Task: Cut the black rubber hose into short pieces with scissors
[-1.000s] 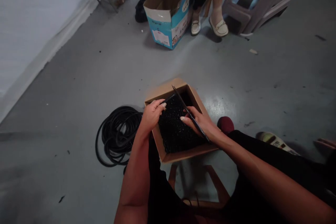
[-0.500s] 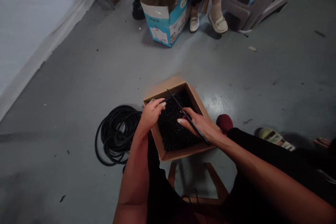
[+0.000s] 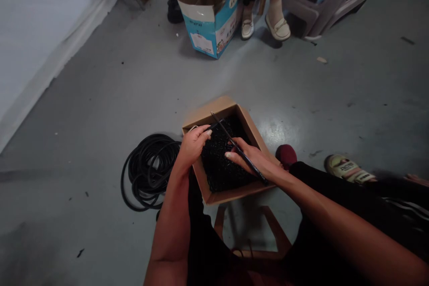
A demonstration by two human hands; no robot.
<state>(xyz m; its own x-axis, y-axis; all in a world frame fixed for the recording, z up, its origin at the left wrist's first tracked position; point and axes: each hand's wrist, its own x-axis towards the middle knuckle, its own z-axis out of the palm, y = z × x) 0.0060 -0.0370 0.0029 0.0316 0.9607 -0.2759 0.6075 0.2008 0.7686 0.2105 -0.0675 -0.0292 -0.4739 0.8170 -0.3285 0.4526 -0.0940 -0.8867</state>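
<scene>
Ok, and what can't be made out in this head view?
What the left hand grips: its fingers hide it.
What the black stuff in the cardboard box is: too dark and fine to tell.
The whole length of the thin black rod: the right hand covers part.
The upper body of the standing person: cut off by the top edge.
</scene>
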